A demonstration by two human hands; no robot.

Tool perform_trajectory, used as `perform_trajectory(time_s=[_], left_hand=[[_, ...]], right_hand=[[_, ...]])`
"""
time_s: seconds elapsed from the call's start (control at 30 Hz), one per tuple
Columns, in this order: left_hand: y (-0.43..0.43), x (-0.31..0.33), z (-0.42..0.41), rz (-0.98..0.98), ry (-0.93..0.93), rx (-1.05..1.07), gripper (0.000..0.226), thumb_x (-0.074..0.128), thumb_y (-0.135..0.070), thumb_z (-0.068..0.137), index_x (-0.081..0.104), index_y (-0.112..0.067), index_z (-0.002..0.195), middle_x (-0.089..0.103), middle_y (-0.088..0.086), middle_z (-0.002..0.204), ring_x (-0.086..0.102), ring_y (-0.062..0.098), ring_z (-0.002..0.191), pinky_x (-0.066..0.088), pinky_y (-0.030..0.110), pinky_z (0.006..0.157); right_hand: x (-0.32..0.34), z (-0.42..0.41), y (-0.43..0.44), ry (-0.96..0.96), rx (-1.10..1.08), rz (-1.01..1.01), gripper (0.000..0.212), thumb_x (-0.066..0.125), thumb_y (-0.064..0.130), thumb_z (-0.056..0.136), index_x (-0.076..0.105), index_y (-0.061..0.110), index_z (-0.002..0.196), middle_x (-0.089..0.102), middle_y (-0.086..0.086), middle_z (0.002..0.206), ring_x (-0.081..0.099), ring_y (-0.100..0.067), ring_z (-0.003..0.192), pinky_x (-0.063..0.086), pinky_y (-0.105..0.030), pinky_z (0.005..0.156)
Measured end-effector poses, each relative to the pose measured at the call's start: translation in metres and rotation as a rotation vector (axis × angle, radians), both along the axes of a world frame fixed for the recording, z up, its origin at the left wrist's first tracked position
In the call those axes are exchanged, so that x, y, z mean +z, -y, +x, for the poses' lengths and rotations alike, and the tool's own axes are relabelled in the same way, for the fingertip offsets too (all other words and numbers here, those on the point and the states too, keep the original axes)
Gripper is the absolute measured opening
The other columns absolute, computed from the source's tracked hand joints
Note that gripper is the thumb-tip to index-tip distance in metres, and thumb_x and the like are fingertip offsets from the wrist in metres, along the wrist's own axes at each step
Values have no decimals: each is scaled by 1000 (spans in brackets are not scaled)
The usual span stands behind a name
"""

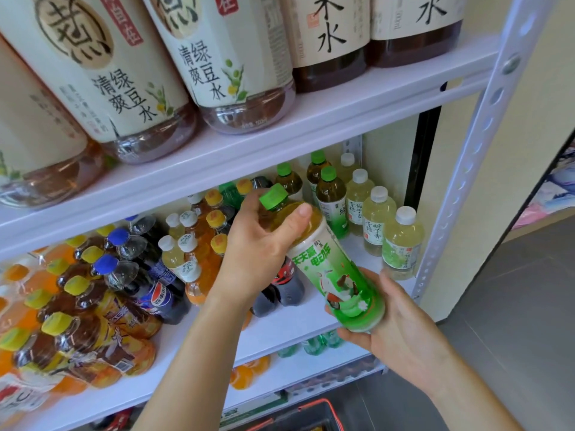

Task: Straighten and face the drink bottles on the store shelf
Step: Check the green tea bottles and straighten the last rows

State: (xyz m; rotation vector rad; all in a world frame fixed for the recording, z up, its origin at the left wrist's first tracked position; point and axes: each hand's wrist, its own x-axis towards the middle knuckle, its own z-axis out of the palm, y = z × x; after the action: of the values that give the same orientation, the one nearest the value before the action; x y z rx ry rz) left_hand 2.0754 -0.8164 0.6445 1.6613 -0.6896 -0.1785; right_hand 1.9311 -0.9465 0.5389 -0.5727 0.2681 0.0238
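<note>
A green-labelled tea bottle [337, 275] is held tilted above the middle shelf [280, 329], gripped near the neck by the left hand [261, 247] and at the base by the right hand [395, 321]; placing and facing are judged outstanding.

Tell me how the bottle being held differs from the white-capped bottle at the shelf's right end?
The held bottle has a green cap and amber drink; the white-capped bottle holds pale yellowish drink. The held bottle is tilted, gripped by the left hand and right hand; the white-capped bottle stands upright on the shelf. Both carry labels.
</note>
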Motion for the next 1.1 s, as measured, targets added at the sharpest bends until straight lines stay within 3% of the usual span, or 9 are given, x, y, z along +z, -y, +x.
perform_trajectory(time_s=[0.13, 0.3, 0.37, 0.47, 0.67, 0.73, 0.87, 1.0, 1.1], left_hand=[[-4, 1, 5, 112, 37, 41, 36, 64, -56, 84, 45, -44, 112, 70, -19, 100, 68, 0, 91, 54, 18, 76], [-12, 11, 21, 292, 61, -70, 30, 49, -55, 87, 51, -41, 113, 64, 5, 94, 63, 13, 78, 57, 39, 70], [-13, 14, 28, 315, 83, -104, 28, 56, -53, 88, 56, -32, 106, 59, -9, 76, 54, 7, 65, 47, 30, 61], [-9, 15, 32, 299, 33, -208, 28, 64, -44, 87, 62, -21, 104, 64, -13, 78, 60, 1, 72, 48, 17, 64], [0, 18, 41, 370, 156, -224, 30, 63, -44, 84, 68, -17, 96, 69, -13, 76, 61, -4, 67, 45, 11, 61], [3, 17, 46, 424, 283, -143, 27, 62, -46, 88, 68, -21, 94, 68, -9, 77, 59, -2, 65, 44, 12, 61], [14, 16, 56, 594, 585, -65, 25, 60, -46, 93, 65, -22, 92, 65, -6, 76, 58, 5, 69, 39, 13, 57], [32, 3, 74, 797, 735, 38, 34, 61, -48, 92, 62, -14, 100, 66, 3, 82, 60, 21, 74, 41, 31, 61], [52, -11, 93, 997, 832, 85, 37, 64, -47, 90, 63, -13, 105, 68, 8, 97, 63, 29, 91, 46, 36, 71]], right_hand=[[-4, 0, 4, 58, -62, -90, 44, 70, 22, 84, 58, 17, 126, 56, -23, 133, 55, -43, 118, 59, -38, 75], [-16, -1, 5, -85, -27, -18, 53, 59, 43, 84, 64, 7, 123, 62, -32, 117, 69, -41, 83, 60, -32, 53], [-19, 0, 3, -138, 15, -4, 62, 57, 52, 82, 68, 1, 115, 65, -34, 103, 68, -34, 65, 57, -31, 47], [-25, 5, 3, -219, 31, 3, 69, 56, 62, 76, 74, 0, 101, 66, -30, 84, 60, -27, 50, 51, -27, 39], [-34, 15, 8, -310, 83, -71, 71, 46, 67, 83, 77, 4, 93, 69, -28, 83, 62, -28, 50, 50, -27, 40], [-35, 24, 14, -375, 51, -277, 63, 41, 60, 94, 74, 7, 102, 73, -22, 94, 72, -28, 67, 56, -32, 49], [-22, 50, 37, -374, -90, -1159, 14, 53, 25, 98, 60, 27, 109, 67, 3, 108, 65, -16, 96, 56, -41, 84], [2, 83, 57, -257, -273, -1515, 32, 56, 13, 91, 59, 20, 123, 65, -2, 115, 61, -21, 107, 49, -35, 90], [19, 111, 63, -196, -338, -1693, 38, 56, 9, 90, 56, 14, 127, 62, -11, 122, 58, -30, 111, 49, -41, 91]])
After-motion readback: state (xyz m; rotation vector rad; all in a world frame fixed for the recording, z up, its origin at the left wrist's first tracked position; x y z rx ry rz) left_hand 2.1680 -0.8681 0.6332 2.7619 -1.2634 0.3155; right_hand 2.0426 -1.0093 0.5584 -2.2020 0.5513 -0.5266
